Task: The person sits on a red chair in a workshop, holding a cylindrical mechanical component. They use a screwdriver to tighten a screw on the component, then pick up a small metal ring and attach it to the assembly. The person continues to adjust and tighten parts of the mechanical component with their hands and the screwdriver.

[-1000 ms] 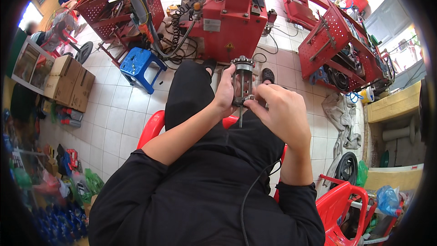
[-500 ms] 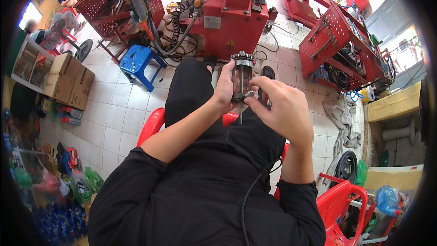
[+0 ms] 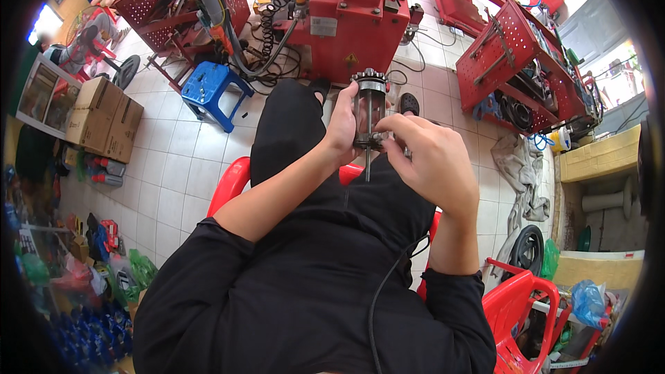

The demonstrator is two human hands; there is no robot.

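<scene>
Above my lap is a cylindrical metal device with a toothed ring at its far end, long rods along its sides and a thin rod sticking out of its near end. My left hand is wrapped round its left side, thumb along the body. At the near end, the thumb and index finger of my right hand close on a small silver fitting, partly hidden by the fingertips. The device's exact kind does not show.
A red machine stands ahead, beside a blue stool and a red tool cart. Cardboard boxes are at the left. A red chair is at the lower right. Two people sit at the far left.
The device and both my hands have shifted slightly away from me. My right fingers stay at the small fitting near its near end.
</scene>
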